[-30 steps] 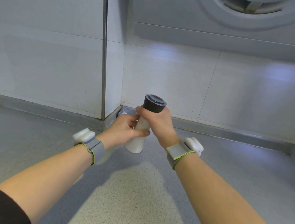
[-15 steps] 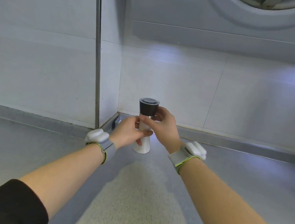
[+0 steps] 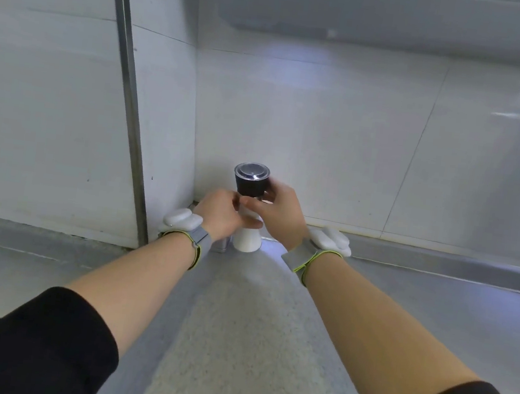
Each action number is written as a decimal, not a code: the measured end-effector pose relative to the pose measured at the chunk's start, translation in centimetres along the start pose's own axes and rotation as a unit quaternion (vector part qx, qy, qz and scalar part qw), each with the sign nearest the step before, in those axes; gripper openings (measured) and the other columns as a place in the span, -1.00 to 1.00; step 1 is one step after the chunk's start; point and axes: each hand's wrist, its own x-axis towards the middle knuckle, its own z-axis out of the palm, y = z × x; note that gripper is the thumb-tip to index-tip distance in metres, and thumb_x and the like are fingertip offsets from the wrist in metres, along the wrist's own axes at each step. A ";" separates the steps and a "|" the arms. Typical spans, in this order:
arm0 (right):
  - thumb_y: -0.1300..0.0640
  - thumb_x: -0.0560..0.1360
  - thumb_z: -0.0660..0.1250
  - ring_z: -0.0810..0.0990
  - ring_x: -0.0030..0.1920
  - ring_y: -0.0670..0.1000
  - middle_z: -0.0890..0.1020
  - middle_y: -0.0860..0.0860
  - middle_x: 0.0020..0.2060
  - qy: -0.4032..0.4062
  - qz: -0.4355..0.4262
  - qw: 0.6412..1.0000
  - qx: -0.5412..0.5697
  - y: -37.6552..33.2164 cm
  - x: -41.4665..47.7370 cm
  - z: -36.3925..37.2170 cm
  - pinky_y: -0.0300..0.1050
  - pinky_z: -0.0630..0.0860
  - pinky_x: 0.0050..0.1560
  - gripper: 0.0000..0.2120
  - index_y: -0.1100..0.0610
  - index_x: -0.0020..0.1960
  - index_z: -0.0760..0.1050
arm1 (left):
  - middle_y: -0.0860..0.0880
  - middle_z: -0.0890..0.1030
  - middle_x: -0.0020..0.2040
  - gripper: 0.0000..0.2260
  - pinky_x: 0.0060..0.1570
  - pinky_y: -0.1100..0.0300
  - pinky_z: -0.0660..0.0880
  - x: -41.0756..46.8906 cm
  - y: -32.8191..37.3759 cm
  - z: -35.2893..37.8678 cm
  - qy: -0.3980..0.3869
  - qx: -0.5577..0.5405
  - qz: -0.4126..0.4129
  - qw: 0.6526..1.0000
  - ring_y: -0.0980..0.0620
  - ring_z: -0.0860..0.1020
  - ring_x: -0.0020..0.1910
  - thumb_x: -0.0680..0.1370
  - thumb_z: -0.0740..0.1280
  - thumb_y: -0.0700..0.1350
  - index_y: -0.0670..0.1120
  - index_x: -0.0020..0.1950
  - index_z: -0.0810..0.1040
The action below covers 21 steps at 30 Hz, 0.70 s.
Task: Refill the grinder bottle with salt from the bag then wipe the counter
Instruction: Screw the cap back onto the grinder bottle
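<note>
In the far corner, left hand (image 3: 219,213): curled round the white middle of the grinder bottle (image 3: 248,239), thumb across the front, a firm wrap.
Right hand (image 3: 279,214): gripping the black cap (image 3: 250,184) at its lower edge, with the thumb laid along the seam where black meets white and the fingers round the back.
Hand against hand: right sits above left, the two almost touching, so I have one hand on each half of the bottle.
Long axis: upright, cap to the ceiling and base down, leaning hardly at all.
Which way it lies: dead ahead of me, between both wrists, at full reach, with neither hand nearer than the other.
Base: right at the worktop (image 3: 401,312); I can't tell if it rests there or hovers just off it.
Coming move, my guess: the left holds the body fast while the right twists the cap about that upright axis, then lifts straight up.
Watch out: tip it and anything inside spills towards the corner.
Just beside: a small metal piece (image 3: 221,245) left of the base, partly behind my wrist.
Wrists: grey wristbands (image 3: 302,257) with white pods on both.
Behind: tiled wall (image 3: 326,123), close.
Salt bag: nowhere in my view.
</note>
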 end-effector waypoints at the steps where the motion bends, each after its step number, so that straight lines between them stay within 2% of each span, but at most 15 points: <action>1: 0.32 0.42 0.48 0.61 0.11 0.22 0.65 0.23 0.06 -0.003 0.003 1.000 -0.005 0.1 0.5 0.1 0.15 0.47 0.23 -0.61 0.30 0.23 0.53 | 0.12 0.65 -0.18 -0.67 -0.31 0.24 0.46 0.5 -0.1 0.1 -0.002 0.002 0.002 1.000 0.18 0.58 -0.21 0.24 0.56 0.21 0.08 -0.14 0.61; 4: 0.30 0.43 0.47 0.61 0.12 0.21 0.65 0.23 0.07 -0.015 0.015 1.000 -0.018 0.3 1.1 0.4 0.13 0.46 0.23 -0.61 0.30 0.24 0.52 | 0.06 0.66 -0.15 -0.66 -0.20 0.15 0.54 1.0 -0.4 0.5 -0.008 0.010 0.000 1.000 0.04 0.62 -0.16 0.28 0.55 0.18 0.05 -0.07 0.63; 8: 0.28 0.45 0.44 0.61 0.07 0.22 0.65 0.25 0.02 -0.006 0.026 1.000 -0.013 0.7 1.6 0.5 0.15 0.48 0.19 -0.65 0.29 0.21 0.52 | 0.11 0.62 -0.26 -0.77 -0.34 0.19 0.52 1.3 -0.1 1.0 -0.022 -0.013 -0.025 0.999 0.04 0.62 -0.40 0.32 0.54 0.08 0.08 -0.16 0.55; 10: 0.25 0.48 0.42 0.61 0.07 0.21 0.64 0.26 0.02 -0.017 0.035 0.999 -0.027 0.8 1.5 0.5 0.15 0.48 0.18 -0.69 0.29 0.20 0.52 | 0.14 0.62 -0.27 -0.77 -0.33 0.20 0.53 1.0 0.3 1.3 -0.046 -0.003 -0.040 0.998 0.07 0.64 -0.45 0.35 0.54 0.02 0.05 -0.12 0.55; 13: 0.21 0.53 0.36 0.60 0.14 0.17 0.63 0.19 0.13 -0.033 0.054 0.997 -0.041 0.7 0.4 0.0 0.11 0.47 0.24 -0.63 0.29 0.29 0.45 | 0.02 0.69 -0.15 -0.78 -0.15 0.09 0.61 -0.5 1.4 1.3 -0.063 0.021 -0.076 0.995 0.02 0.69 -0.34 0.41 0.49 -0.01 -0.04 -0.03 0.56; 16: 0.09 0.60 0.28 0.54 0.25 0.09 0.52 0.08 0.31 -0.021 0.096 0.992 -0.079 0.4 -1.3 -1.0 0.00 0.39 0.33 -0.49 0.23 0.48 0.27 | -0.13 0.67 -0.08 -0.79 -0.19 0.13 0.52 -2.5 3.1 0.9 -0.021 0.094 -0.106 0.990 -0.12 0.67 -0.14 0.48 0.41 -0.03 -0.16 -0.06 0.54; 19: 0.07 0.60 0.25 0.54 0.25 0.04 0.58 0.01 0.27 0.018 0.096 0.988 -0.123 -0.2 -5.6 -3.3 -0.02 0.42 0.31 -0.63 0.13 0.38 0.45 | -0.21 0.65 0.01 -0.72 -0.05 0.08 0.56 -6.7 5.3 0.5 0.000 0.107 -0.120 0.987 -0.20 0.64 -0.01 0.51 0.35 -0.04 -0.23 0.06 0.57; 21: 0.06 0.59 0.25 0.57 0.19 0.04 0.64 0.00 0.17 0.028 0.099 0.984 -0.143 -0.7 -7.3 -4.6 -0.02 0.48 0.24 -0.70 0.09 0.26 0.57 | -0.22 0.66 -0.01 -0.73 -0.04 0.07 0.57 -8.3 6.2 0.0 -0.012 0.099 -0.121 0.988 -0.20 0.64 -0.04 0.52 0.31 -0.04 -0.23 0.06 0.58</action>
